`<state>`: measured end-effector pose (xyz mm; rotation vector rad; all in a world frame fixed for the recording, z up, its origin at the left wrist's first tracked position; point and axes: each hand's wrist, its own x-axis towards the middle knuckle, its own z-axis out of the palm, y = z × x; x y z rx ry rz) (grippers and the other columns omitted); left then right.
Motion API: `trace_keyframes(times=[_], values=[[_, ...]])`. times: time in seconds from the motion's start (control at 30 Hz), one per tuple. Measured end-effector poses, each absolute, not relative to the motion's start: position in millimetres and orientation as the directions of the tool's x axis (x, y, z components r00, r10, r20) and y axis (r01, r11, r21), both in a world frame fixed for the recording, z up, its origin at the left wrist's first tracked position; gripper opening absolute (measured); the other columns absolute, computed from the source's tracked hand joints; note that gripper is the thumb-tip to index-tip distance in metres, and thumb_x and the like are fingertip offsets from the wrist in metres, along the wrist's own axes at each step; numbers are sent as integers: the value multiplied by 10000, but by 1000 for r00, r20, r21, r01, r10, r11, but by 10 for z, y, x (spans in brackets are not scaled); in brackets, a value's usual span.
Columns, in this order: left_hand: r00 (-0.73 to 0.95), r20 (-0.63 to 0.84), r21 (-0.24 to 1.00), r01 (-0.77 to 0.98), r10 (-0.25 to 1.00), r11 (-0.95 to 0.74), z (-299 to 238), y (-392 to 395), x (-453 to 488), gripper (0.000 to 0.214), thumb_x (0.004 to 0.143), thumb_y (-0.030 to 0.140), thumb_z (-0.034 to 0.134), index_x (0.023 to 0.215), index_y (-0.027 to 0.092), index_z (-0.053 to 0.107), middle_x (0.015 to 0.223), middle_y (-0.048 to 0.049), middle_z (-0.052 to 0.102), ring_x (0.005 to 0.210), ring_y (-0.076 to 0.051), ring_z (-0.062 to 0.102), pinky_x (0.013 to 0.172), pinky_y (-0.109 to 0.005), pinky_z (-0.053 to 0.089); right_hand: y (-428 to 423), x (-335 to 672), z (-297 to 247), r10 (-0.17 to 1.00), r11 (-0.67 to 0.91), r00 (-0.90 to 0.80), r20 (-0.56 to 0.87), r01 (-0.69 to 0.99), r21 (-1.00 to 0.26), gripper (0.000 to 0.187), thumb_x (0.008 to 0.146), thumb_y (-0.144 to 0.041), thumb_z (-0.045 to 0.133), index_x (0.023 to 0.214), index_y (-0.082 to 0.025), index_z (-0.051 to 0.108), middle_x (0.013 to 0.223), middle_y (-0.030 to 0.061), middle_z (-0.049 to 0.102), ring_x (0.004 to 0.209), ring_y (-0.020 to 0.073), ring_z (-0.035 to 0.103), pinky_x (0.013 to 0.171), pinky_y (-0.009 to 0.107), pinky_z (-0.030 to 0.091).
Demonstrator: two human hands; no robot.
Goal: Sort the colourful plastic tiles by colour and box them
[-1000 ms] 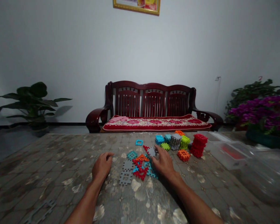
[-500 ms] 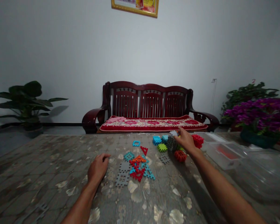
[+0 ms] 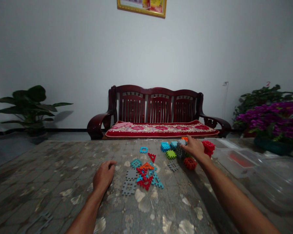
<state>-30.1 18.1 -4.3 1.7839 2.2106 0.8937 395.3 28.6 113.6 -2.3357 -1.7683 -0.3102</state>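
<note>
My left hand (image 3: pixel 104 175) rests on the table with its fingers curled loosely, empty, just left of a loose pile of flat interlocking plastic tiles (image 3: pixel 144 175) in grey, red, teal and orange. My right hand (image 3: pixel 194 147) reaches far forward and presses a grey tile onto the top of a grey stack of tiles (image 3: pixel 180 150). Around that stack stand a blue stack (image 3: pixel 165 146), a green tile (image 3: pixel 171 154), an orange stack (image 3: pixel 190 162) and a red stack (image 3: pixel 208 148). A single grey tile (image 3: pixel 173 166) lies in front of them.
The table (image 3: pixel 63 182) has a patterned glossy cover. Clear plastic containers (image 3: pixel 236 161) sit at the right, beside purple flowers (image 3: pixel 275 118). A dark wooden bench (image 3: pixel 158 112) stands beyond the table, a potted plant (image 3: pixel 30 105) at the left. Another grey tile (image 3: pixel 42 221) lies near left.
My right hand left the pile with a grey tile and reached forward to the grey stack, where it now sits lower on top. My left hand stayed put.
</note>
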Motion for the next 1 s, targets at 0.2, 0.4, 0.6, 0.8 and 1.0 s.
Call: trace_keyframes(times=[0.2, 0.4, 0.6, 0.8, 1.0], values=[[-282, 218, 536, 835, 934, 127, -31, 171, -287, 289, 900, 210, 490, 1042, 237, 740, 1153, -39, 741, 996, -196, 688, 811, -256, 498, 279, 3908, 1125, 917, -300, 292, 272, 954, -11, 522, 875, -477, 593, 1281, -148, 576, 1151, 184, 718, 1128, 370, 624, 847, 396, 451], [-286, 230, 538, 834, 930, 123, -18, 143, -259, 283, 895, 184, 498, 1027, 242, 741, 1128, -37, 739, 1008, -183, 676, 835, -242, 491, 268, 3907, 1097, 898, -232, 226, 378, 972, -31, 602, 862, -482, 621, 1329, -105, 567, 1227, 213, 681, 1150, 382, 597, 902, 434, 445], [-291, 224, 548, 827, 930, 127, -3, 135, -247, 283, 889, 187, 502, 1027, 239, 744, 1128, -43, 738, 1019, -192, 674, 853, -255, 490, -13, 3110, 685, 946, 249, -150, 286, 902, -353, 444, 872, -292, 583, 1295, -171, 641, 1216, 116, 713, 1126, 259, 633, 966, 346, 449], [-311, 211, 596, 792, 927, 130, 16, 133, -243, 296, 886, 181, 499, 1031, 247, 747, 1152, -36, 744, 1016, -192, 678, 839, -258, 489, -157, 2041, 472, 816, 578, -554, 166, 767, -279, 358, 813, -162, 578, 1148, -213, 693, 1147, 73, 730, 1130, 241, 597, 983, 330, 410], [-307, 212, 601, 790, 928, 124, 8, 140, -251, 283, 892, 190, 499, 1027, 245, 741, 1136, -35, 750, 1004, -189, 682, 837, -252, 484, -15, 1731, 703, 734, 679, -679, -1, 734, 28, 465, 790, -152, 621, 1254, -183, 631, 1135, 117, 727, 1106, 277, 603, 935, 351, 428]])
